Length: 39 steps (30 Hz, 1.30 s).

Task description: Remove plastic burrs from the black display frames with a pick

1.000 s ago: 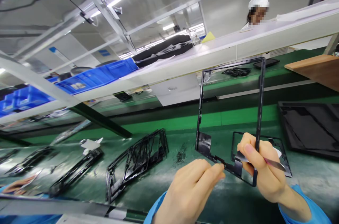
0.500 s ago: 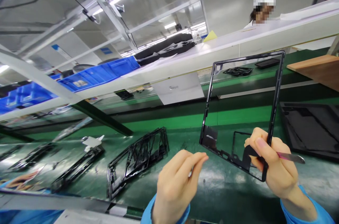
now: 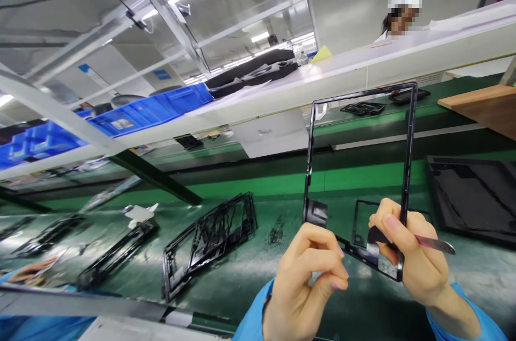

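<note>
A thin black rectangular frame (image 3: 410, 139) is held up, tilted, by my right hand (image 3: 423, 258), which grips its lower right part. Tucked in the same hand are tweezers (image 3: 437, 244), their pinkish metal end sticking out to the right. My left hand (image 3: 306, 276) is at the frame's lower left corner, thumb and fingers pinched together; whether anything is between them is hidden. Part of the lower bar lies behind that hand. A dark flap (image 3: 317, 213) shows at the lower left corner, and another dark piece (image 3: 377, 234) sits by the right fingers.
Several black frames (image 3: 209, 239) lie stacked on the green bench (image 3: 250, 276) to the left, with more beyond. Dark panels (image 3: 475, 196) lie at right. Overhead runs a white shelf (image 3: 342, 83) with blue bins (image 3: 153, 110). A co-worker's hand (image 3: 34, 271) shows far left.
My left hand has moved right to the frame's lower left corner, still pinched. The frame has shifted slightly left in my right hand, and the lower left flap now looks curled.
</note>
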{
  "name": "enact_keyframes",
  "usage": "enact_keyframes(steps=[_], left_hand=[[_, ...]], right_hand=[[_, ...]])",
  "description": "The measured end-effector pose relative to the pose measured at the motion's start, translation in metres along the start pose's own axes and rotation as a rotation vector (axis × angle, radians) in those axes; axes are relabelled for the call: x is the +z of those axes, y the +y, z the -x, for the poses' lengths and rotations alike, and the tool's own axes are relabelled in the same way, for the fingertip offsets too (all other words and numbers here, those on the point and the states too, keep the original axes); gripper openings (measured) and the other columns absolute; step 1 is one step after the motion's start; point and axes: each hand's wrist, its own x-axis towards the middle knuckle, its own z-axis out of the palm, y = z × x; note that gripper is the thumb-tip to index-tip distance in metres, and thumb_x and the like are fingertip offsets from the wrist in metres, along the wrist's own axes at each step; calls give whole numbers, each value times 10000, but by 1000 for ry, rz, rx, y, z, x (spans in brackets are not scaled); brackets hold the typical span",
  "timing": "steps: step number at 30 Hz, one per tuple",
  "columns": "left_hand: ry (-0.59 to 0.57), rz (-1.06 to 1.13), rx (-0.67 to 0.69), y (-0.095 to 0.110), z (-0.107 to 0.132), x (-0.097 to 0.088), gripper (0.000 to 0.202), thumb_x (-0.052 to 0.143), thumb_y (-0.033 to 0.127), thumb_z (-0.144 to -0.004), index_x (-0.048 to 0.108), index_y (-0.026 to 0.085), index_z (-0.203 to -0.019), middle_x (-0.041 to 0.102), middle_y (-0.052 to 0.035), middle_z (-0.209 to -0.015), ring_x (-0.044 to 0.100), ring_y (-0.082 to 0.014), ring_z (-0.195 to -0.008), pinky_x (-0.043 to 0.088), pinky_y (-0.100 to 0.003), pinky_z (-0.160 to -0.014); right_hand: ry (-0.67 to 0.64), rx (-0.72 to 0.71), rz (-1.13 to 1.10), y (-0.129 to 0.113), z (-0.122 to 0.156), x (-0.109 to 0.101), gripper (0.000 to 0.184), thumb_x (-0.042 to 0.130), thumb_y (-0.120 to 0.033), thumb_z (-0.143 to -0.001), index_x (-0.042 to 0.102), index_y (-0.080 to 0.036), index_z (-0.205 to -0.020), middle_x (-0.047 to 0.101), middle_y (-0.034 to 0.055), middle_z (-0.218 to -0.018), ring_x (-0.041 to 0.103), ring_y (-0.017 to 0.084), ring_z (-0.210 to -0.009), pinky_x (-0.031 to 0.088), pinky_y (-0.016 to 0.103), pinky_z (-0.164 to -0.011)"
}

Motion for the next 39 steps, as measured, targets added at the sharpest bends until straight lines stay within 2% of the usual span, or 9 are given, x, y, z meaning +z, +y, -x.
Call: enact_keyframes(steps=[3,7,16,21,24,28,33,36,39], left_hand=[[62,-32,3,-6,-6,-16,141,613,245,-1091,673,214,-967,640,0,-878,649,-113,-789,564,-225,-703],[22,-147,4,-6,-8,-23,102,660,141,-1050,703,195,-975,680,1,-886,668,-98,-776,556,-194,-699],[-24,-213,62,-2,0,-12,105,664,109,-1039,722,179,-1093,689,-25,-943,651,-112,-823,543,-223,-743],[42,-190,1,-4,6,-20,191,491,152,-1109,609,196,-967,614,-5,-842,601,-122,-779,493,-242,-702],[-2,-248,-168,-31,29,-24,281,414,197,-1124,571,217,-891,553,10,-764,555,-135,-701,459,-267,-663],[-12,-372,-372,-105,71,-18,388,443,334,-1124,548,224,-767,572,0,-720,555,-167,-680,461,-296,-647],[-50,-414,-492,-189,109,-5,315,625,462,-1031,676,192,-878,732,-59,-934,690,-239,-931,567,-423,-869],[-62,-371,-504,-199,122,-3,313,719,463,-964,703,200,-1133,739,-133,-1256,669,-337,-1242,535,-570,-1071],[-73,-275,-506,-171,136,5,449,604,437,-1044,566,231,-1442,641,-162,-1490,589,-338,-1424,488,-579,-1188]], right_hand=[[33,1,-43,-1,0,-3,505,506,-507,-1139,416,-242,-719,314,-52,-618,295,121,-495,198,300,-438],[66,0,-121,-1,0,-6,508,540,-465,-1130,398,-234,-701,327,-51,-620,318,117,-500,211,304,-459],[61,0,-133,-6,1,-4,490,543,-452,-1127,459,-218,-705,400,-55,-545,320,104,-462,206,300,-472],[65,-19,-178,-7,-1,-4,484,544,-442,-1125,466,-219,-703,325,-68,-534,304,108,-470,208,297,-478],[82,-44,-184,-7,-3,-4,483,554,-438,-1120,458,-219,-700,335,-69,-542,291,103,-467,204,293,-470],[87,-55,-159,-4,-1,-1,477,545,-437,-1125,464,-223,-707,328,-71,-537,293,106,-459,200,292,-463],[93,-38,-124,11,4,8,460,534,-455,-1132,473,-231,-735,356,-68,-515,368,121,-463,258,287,-480],[149,-23,-97,32,17,16,434,544,-501,-1125,498,-232,-787,414,-66,-550,415,116,-478,301,267,-493],[219,76,-42,65,47,23,405,572,-550,-1109,553,-228,-865,560,-33,-653,496,112,-527,347,247,-508]])
